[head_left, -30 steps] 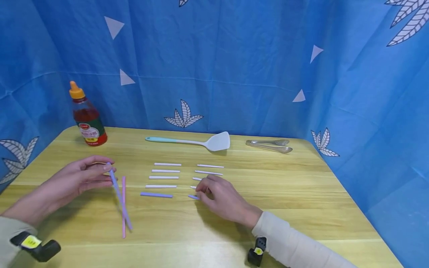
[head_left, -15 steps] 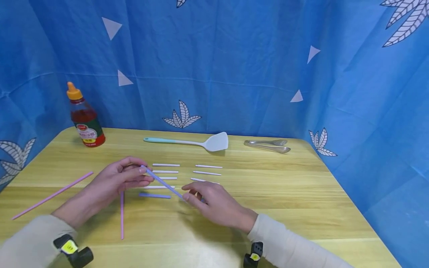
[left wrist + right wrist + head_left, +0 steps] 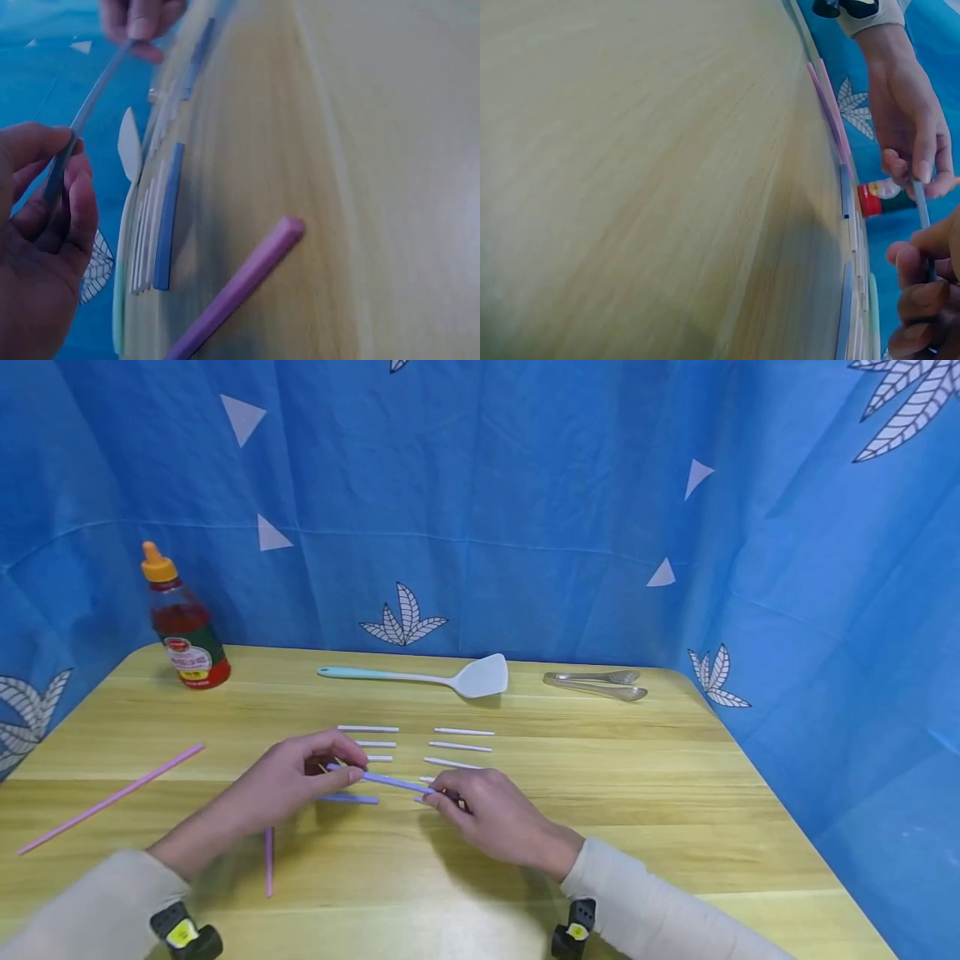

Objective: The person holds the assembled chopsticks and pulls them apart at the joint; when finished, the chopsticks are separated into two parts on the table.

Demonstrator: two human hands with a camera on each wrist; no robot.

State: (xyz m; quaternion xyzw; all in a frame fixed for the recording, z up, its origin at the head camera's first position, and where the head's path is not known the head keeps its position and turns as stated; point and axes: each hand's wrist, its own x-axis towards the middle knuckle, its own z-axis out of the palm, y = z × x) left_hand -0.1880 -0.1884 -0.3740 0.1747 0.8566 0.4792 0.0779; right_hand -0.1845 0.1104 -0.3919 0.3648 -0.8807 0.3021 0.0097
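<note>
A slim blue-violet straw-like stick [image 3: 393,782] is held just above the table between both hands, nearly level. My left hand [image 3: 300,777] pinches its left end between thumb and fingers. At the other end, my right hand [image 3: 495,818] grips it with curled fingers. Below lies a shorter blue-violet stick [image 3: 356,799], partly behind the left hand. Short white sticks [image 3: 367,728] form a column on the left. Another column of thin white sticks [image 3: 461,747] lies at the right, its nearer pieces partly covered by the right hand. The left wrist view shows the left pinch on the stick [image 3: 94,94].
A long pink stick [image 3: 112,799] lies slantwise at the left, and a second pink stick [image 3: 269,868] sits partly under the left forearm. Along the back are a sauce bottle [image 3: 191,647], a spatula [image 3: 480,677] and metal tongs [image 3: 596,686]. A blue curtain [image 3: 480,510] hangs behind.
My left hand has moved rightward with the blue-violet stick, swinging it from steep to nearly level. My right hand stays near the right column and now grips the stick's other end.
</note>
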